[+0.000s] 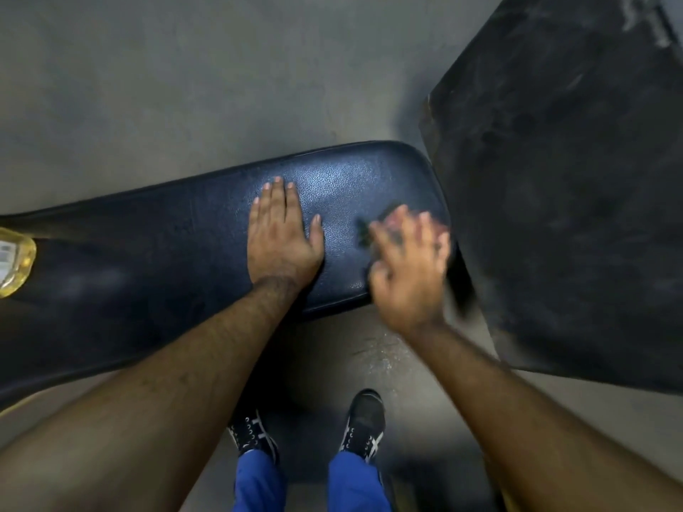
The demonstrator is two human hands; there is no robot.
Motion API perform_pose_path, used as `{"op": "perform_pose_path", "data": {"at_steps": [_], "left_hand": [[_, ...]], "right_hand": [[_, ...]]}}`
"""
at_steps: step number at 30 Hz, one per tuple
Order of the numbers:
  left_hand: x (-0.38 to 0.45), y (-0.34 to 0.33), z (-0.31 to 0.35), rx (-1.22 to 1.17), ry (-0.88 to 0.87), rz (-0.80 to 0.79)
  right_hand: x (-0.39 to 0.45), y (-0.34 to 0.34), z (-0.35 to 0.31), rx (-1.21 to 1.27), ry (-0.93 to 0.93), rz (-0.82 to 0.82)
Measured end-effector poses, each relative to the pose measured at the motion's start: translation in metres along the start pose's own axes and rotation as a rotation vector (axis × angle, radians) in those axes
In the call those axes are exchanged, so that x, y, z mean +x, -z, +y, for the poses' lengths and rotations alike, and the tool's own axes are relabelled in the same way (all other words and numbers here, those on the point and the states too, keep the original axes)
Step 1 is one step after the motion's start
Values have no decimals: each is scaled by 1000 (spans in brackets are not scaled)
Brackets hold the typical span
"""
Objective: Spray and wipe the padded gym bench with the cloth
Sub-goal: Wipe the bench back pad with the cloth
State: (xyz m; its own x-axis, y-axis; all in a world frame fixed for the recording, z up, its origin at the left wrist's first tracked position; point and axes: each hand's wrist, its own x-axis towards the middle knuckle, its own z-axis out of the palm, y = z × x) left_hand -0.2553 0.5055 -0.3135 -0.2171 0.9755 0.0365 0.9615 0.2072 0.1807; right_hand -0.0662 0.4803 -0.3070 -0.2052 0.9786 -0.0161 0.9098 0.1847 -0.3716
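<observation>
- Your left hand (282,234), fingers together, lies flat on the bench (177,238), bracing you.
- Your blurred right hand (406,267), fingers seemingly spread, presses the cloth (364,232) for wiping.

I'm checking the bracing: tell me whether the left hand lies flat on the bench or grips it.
Flat: the left hand rests palm-down on the bench pad, fingers straight and close together, holding nothing.

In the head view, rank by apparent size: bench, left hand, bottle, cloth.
Bench
Left hand
Then bottle and cloth, unranked: the frame cuts off the bottle, the blurred right hand hides most of the cloth.
</observation>
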Motion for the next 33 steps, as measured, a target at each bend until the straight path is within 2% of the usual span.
{"op": "perform_pose_path", "data": {"at_steps": [2,3,4,5,8,9,11,12,13,14,17,18,20,22,23,26,27,30,31,33], "left_hand": [[1,1,-1,-15,0,4],[0,1,-1,-22,-5,2],[0,-1,-2,-27,-9,4],[0,-2,-2,-28,-10,13],[0,-1,-3,-35,0,-3],[-1,1,-2,-37,-1,-5],[0,3,0,-43,-6,2],[0,3,-1,-43,-7,-2],[-1,2,-2,-42,-4,-8],[-2,0,-2,-41,-4,-6],[0,-1,-2,-25,-2,0],[0,-1,-2,-27,1,-4],[0,2,0,-26,-5,-2],[2,2,1,-26,-4,-15],[2,2,0,-25,3,-15],[2,-1,0,-21,0,19],[2,-1,0,-27,-4,23],[2,0,-2,-19,-7,25],[2,-1,-2,-25,-10,26],[3,-3,-3,-59,-1,53]], "right_hand": [[-28,-3,-7,-40,354,-101],[-25,2,7,-50,482,-138],[-11,7,24,-59,524,-126],[5,9,36,-73,451,-90],[26,7,18,-10,-111,37],[19,2,2,-43,-114,57],[-2,1,-10,-99,224,-60],[-1,6,2,-128,416,-139],[10,12,21,-147,525,-163],[27,17,35,-171,508,-151],[56,11,26,-151,44,-66],[53,5,7,-170,19,-52],[39,3,-9,-157,293,-135],[56,13,16,-174,560,-231],[75,18,28,-181,531,-212],[118,12,18,-119,8,-112],[119,5,-1,-138,12,-117],[125,-2,-28,-116,380,-249],[141,2,-22,-95,383,-245],[173,6,-17,-108,147,-191]]}}
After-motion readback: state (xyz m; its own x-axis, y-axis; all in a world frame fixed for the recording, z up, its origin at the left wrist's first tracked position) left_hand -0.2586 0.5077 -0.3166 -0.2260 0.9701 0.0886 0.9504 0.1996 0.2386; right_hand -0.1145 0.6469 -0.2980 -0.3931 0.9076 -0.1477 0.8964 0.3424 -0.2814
